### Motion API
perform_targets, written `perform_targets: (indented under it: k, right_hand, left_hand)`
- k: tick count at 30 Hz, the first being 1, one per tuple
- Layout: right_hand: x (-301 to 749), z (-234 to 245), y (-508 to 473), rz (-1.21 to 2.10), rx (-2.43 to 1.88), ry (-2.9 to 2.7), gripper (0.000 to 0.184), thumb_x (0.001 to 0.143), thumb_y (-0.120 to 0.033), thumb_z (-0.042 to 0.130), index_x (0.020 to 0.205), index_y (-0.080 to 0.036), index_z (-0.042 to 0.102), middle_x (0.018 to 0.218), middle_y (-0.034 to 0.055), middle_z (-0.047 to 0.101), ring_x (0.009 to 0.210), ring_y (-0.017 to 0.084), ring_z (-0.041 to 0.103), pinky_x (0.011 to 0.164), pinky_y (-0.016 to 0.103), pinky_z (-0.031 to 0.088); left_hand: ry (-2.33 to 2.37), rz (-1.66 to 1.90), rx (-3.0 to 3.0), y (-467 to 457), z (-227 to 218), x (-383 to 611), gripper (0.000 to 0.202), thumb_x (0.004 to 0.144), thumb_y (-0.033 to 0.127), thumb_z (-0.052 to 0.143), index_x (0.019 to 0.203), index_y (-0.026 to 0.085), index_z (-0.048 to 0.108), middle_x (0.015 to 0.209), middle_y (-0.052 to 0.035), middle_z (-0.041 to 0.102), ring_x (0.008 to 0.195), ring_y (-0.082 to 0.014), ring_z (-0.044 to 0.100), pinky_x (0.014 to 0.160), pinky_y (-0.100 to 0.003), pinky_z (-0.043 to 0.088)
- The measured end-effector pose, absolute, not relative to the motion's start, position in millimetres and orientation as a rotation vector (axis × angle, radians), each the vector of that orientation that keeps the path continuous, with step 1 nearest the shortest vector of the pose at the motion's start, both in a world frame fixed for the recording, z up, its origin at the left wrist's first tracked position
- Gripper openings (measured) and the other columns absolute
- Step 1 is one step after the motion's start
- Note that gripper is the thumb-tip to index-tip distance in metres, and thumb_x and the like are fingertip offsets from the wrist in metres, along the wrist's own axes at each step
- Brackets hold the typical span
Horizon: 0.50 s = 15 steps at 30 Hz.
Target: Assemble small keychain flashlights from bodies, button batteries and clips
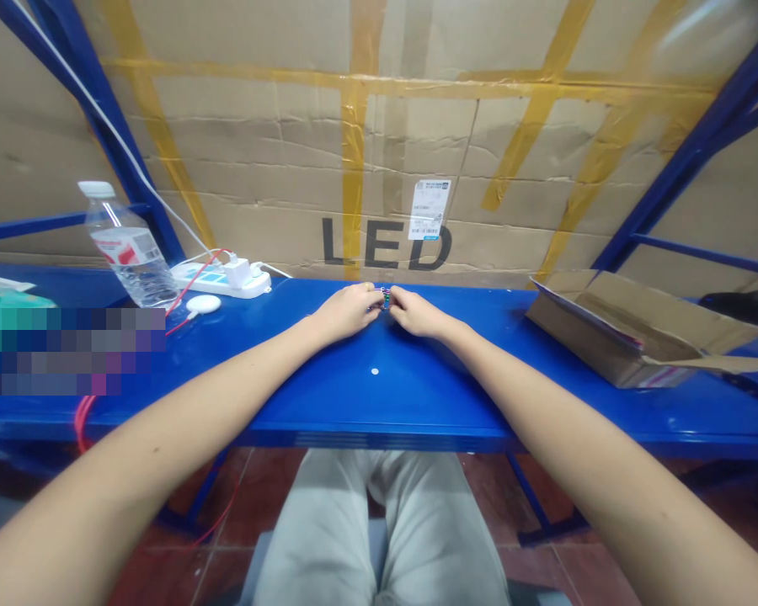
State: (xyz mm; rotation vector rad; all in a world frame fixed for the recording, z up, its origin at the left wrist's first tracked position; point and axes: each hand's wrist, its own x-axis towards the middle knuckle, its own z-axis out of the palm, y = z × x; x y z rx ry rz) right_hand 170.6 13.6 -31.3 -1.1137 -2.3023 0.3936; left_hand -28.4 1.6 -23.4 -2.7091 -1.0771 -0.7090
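Near the back of the blue table (328,391), my two hands meet around a small multicoloured object (386,297). Purple, green and dark patches show on it, but it is too small and too covered to name. My left hand (349,310) has its fingers curled round the object's left side. From the other side, my right hand (418,313) pinches it with closed fingers. Most of the object is hidden by the fingertips. A small white round spot (375,371) lies on the tabletop between my forearms.
An open cardboard box (581,341) stands at the right. On the left are a water bottle (126,252), a white power strip (256,284), a round white charging puck (203,304) and a red cable (83,421). A large taped carton (258,168) marked LED backs the table.
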Motion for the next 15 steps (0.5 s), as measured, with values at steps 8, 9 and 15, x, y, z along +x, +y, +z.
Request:
perform_targets:
  k: [8,9,15]
  right_hand:
    - [174.8,-29.5,12.2,0.757,-1.132,-2.085,0.013,0.087,-0.015,0.045,0.078,-0.023,0.039,0.067,-0.002,0.052,0.062,0.014,0.048,0.059,0.027,0.039]
    - [175.6,-28.4,11.0,0.88,-1.13,-2.029,0.012,0.087,-0.015,0.045,0.079,-0.023,0.04,0.064,-0.0026,0.051,0.059,0.014,0.048,0.056,0.026,0.039]
    - [182.0,-17.9,4.5,1.158,-1.111,-1.859,0.011,0.085,-0.01,0.048,0.084,-0.021,0.046,0.062,-0.0004,0.06,0.054,0.013,0.054,0.053,0.025,0.044]
  left_hand:
    - [-1.175,-0.844,-2.731,7.7,-22.6,-35.0,0.021,0.09,0.021,0.056,0.106,0.02,0.069,0.104,-0.0089,0.07,0.098,-0.0248,0.065,0.089,-0.038,0.049]
    - [-1.177,-0.879,-2.747,8.6,-22.0,-35.7,0.02,0.089,0.02,0.057,0.104,0.019,0.069,0.102,-0.0084,0.071,0.097,-0.0243,0.065,0.088,-0.038,0.049]
    - [-1.287,-1.148,-2.783,9.1,-16.5,-39.4,0.014,0.084,0.018,0.062,0.097,0.019,0.068,0.093,-0.0047,0.072,0.084,-0.0192,0.064,0.079,-0.033,0.049]
